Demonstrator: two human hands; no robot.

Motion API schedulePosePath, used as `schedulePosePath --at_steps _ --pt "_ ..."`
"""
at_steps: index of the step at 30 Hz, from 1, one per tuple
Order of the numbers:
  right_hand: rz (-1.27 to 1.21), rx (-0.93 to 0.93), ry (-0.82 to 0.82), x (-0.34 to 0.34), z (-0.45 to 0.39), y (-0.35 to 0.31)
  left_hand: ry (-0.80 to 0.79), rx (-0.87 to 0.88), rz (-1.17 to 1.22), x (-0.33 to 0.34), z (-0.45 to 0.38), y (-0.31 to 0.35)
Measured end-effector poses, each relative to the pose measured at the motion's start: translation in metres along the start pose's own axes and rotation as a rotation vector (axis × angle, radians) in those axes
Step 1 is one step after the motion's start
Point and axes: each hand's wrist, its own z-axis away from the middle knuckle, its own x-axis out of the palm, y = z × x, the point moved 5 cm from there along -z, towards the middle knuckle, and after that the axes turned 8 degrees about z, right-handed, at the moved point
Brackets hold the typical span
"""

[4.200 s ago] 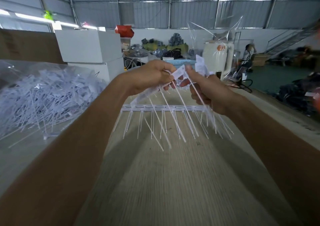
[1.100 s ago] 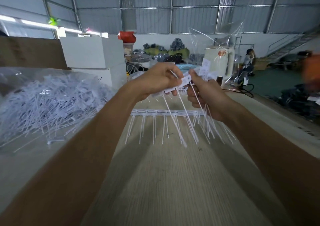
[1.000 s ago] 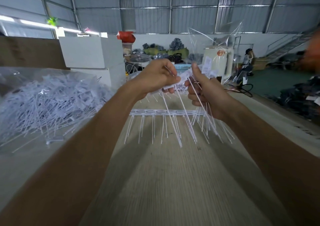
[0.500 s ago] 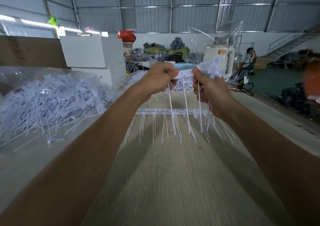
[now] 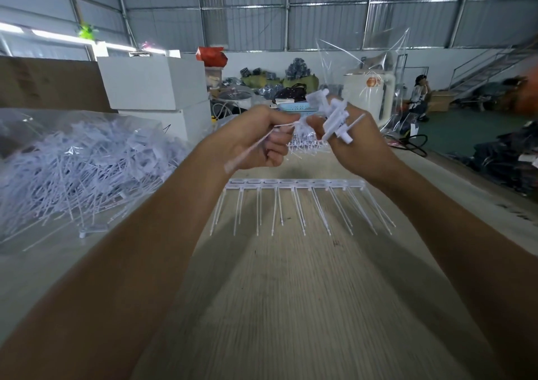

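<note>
Visibly, left hand [image 5: 256, 144] and right hand [image 5: 359, 149] grip plain white ties [image 5: 334, 116].

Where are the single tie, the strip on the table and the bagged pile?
Single tie [image 5: 247, 151], head view, mid-stem.
Strip on the table [image 5: 294, 182], head view, top bar.
Bagged pile [image 5: 87, 173], head view, heap's middle.

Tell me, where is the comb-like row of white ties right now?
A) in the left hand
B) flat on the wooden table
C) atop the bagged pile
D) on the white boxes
B: the row of ties lies flat on the table, below the left hand, which pinches a single tie, and the right hand, which holds a bunch of tags.
</note>
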Motion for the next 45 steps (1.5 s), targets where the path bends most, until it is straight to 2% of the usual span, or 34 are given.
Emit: schedulePosePath --at_steps 3,5,6,8,10,13,15,19,22,26,28,30,32,34,36,37,40,42,45 --pt "0.119 0.046 0.06 0.006 0.006 0.013 0.109 0.068 -0.271 -0.003 0.001 0.007" --pt "0.16 0.161 0.152 0.003 0.007 0.024 0.025 0.054 -0.382 0.006 0.003 0.007" --pt "0.069 0.239 0.247 -0.005 0.006 0.031 -0.032 0.044 -0.406 0.011 0.006 0.006" --pt "-0.298 0.369 0.401 -0.021 0.009 0.041 -0.027 0.105 -0.444 0.016 0.009 0.01" --pt "-0.489 0.469 0.33 -0.016 0.015 0.041 0.022 0.199 -0.497 0.017 0.009 0.016" --pt "-0.438 0.547 0.063 0.015 0.023 0.029 0.005 0.202 -0.564 0.017 0.003 0.01" --pt "-0.505 0.572 -0.015 0.025 0.023 0.02 0.022 0.2 -0.581 0.015 -0.001 0.005" --pt "-0.545 0.497 -0.019 0.015 0.019 0.018 0.189 0.3 -0.44 0.002 -0.001 0.01" --pt "-0.52 0.474 0.005 0.012 0.019 0.02 0.184 0.383 -0.476 0.002 -0.002 0.013" --pt "-0.572 0.414 0.023 0.012 0.014 0.01 0.184 0.472 -0.27 0.001 -0.001 0.018" --pt "-0.557 0.358 0.064 0.009 0.01 0.004 0.204 0.452 -0.2 0.0 -0.001 0.018" --pt "-0.437 0.232 0.077 0.006 0.006 -0.006 0.221 0.385 -0.18 -0.001 -0.003 0.017" --pt "-0.098 0.036 0.026 0.002 0.001 -0.017 0.213 0.278 -0.17 -0.004 -0.004 0.014" --pt "0.281 -0.122 -0.11 0.004 -0.001 -0.02 0.133 0.12 -0.091 -0.004 -0.003 0.007" --pt "0.435 -0.168 -0.169 0.006 0.0 -0.012 0.053 0.046 -0.025 -0.002 -0.001 0.004" --pt "0.381 -0.109 -0.133 0.004 0.003 -0.008 0.056 0.075 -0.044 -0.003 0.0 0.006" --pt "-0.128 0.223 0.07 0.003 0.011 0.005 0.178 0.343 -0.173 -0.005 0.001 0.023" --pt "-0.409 0.381 0.107 0.012 0.011 0.007 0.207 0.456 -0.339 0.007 0.001 0.026" --pt "-0.566 0.451 0.115 0.017 0.008 0.001 0.235 0.504 -0.529 0.026 -0.003 0.019"
